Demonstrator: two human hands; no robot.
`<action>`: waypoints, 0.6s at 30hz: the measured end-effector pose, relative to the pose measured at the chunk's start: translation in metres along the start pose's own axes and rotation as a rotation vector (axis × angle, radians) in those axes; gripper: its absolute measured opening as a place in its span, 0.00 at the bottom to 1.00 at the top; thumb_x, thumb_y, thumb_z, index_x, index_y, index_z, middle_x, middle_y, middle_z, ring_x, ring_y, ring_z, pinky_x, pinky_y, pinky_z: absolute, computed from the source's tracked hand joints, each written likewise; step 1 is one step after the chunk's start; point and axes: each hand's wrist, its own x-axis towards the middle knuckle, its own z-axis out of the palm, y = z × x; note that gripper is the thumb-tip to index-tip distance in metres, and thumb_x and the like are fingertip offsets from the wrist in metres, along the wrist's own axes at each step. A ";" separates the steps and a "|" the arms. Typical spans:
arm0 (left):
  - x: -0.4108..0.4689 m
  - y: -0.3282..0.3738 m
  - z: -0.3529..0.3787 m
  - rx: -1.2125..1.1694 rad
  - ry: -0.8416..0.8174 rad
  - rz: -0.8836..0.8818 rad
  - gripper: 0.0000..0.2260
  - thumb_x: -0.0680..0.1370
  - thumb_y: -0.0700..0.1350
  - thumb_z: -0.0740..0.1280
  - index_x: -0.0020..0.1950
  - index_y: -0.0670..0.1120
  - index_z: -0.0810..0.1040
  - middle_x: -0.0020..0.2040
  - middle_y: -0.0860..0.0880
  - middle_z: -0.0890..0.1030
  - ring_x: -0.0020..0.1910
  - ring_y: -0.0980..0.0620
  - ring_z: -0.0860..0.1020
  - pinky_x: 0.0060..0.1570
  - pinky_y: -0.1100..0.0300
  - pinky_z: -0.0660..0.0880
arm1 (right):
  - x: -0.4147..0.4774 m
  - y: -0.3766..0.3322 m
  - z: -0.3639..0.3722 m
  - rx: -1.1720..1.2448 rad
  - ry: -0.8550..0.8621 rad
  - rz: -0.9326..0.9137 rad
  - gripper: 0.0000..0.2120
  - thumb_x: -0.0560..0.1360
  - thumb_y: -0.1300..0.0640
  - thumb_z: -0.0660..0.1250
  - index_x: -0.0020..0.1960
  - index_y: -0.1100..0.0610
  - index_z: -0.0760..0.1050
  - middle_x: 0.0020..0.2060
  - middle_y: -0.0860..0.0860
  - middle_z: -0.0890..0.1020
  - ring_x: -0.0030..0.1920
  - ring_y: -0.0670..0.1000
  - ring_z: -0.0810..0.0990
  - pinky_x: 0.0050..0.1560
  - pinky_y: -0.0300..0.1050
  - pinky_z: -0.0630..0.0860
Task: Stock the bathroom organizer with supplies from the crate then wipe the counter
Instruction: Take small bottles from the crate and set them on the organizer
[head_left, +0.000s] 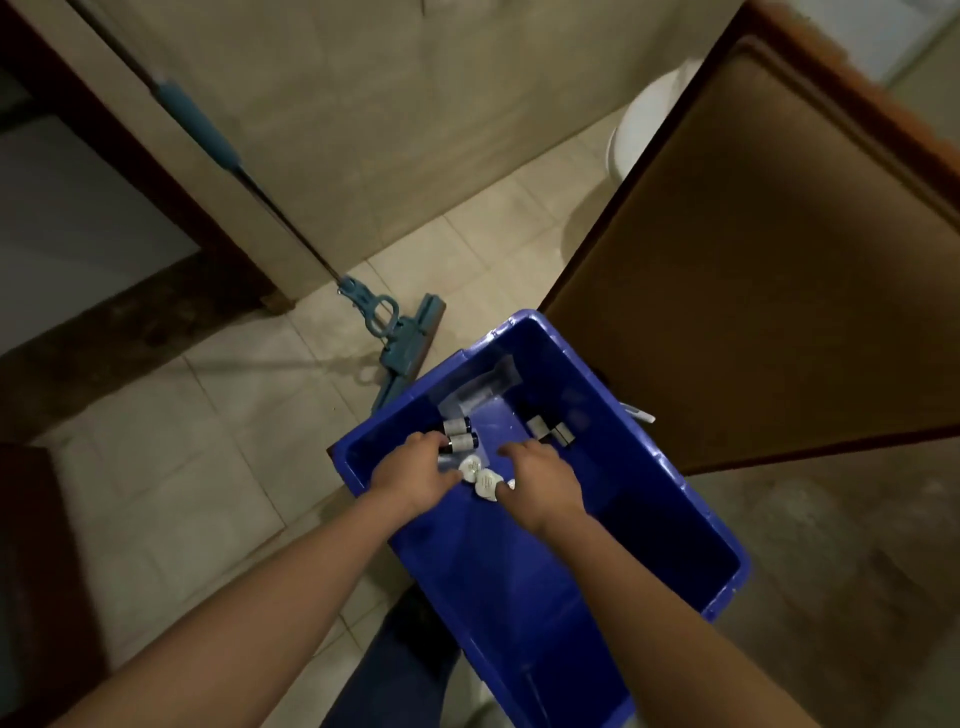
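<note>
A blue plastic crate (696, 525) stands on the floor below me. Both hands reach down into it. My left hand (415, 470) curls its fingers round a small dark bottle with a pale label (463, 442); a second such bottle (457, 426) lies just beyond. My right hand (543, 480) is palm down, its fingers curled over small white packets (480, 475) on the crate floor; what it holds is hidden. Two more small bottles (550, 431) lie at the crate's far right, and a clear plastic packet (478, 392) sits at the far end.
A teal mop (400, 338) leans against the tiled wall with its head on the floor beside the crate. An open brown wooden door (769, 270) stands right of the crate. A white toilet (644, 119) shows behind the door. My leg is under the crate's near end.
</note>
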 end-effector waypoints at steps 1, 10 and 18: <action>0.009 -0.001 0.003 -0.022 -0.017 -0.023 0.27 0.77 0.57 0.67 0.72 0.49 0.66 0.68 0.48 0.70 0.59 0.46 0.76 0.54 0.51 0.76 | 0.010 0.002 0.003 0.001 -0.009 0.003 0.23 0.78 0.50 0.64 0.71 0.53 0.68 0.66 0.53 0.72 0.67 0.55 0.69 0.62 0.50 0.71; 0.072 -0.025 0.026 -0.116 -0.074 -0.213 0.24 0.79 0.51 0.66 0.72 0.46 0.66 0.66 0.45 0.73 0.62 0.43 0.75 0.59 0.47 0.74 | 0.095 0.001 0.032 0.013 -0.096 -0.032 0.24 0.78 0.55 0.63 0.73 0.53 0.67 0.68 0.53 0.71 0.69 0.56 0.68 0.61 0.51 0.72; 0.102 -0.037 0.046 -0.265 -0.080 -0.360 0.18 0.80 0.49 0.65 0.67 0.43 0.71 0.63 0.45 0.78 0.62 0.44 0.76 0.62 0.49 0.73 | 0.142 -0.011 0.056 -0.037 -0.089 -0.137 0.21 0.76 0.58 0.63 0.69 0.53 0.70 0.65 0.52 0.74 0.64 0.57 0.71 0.50 0.51 0.75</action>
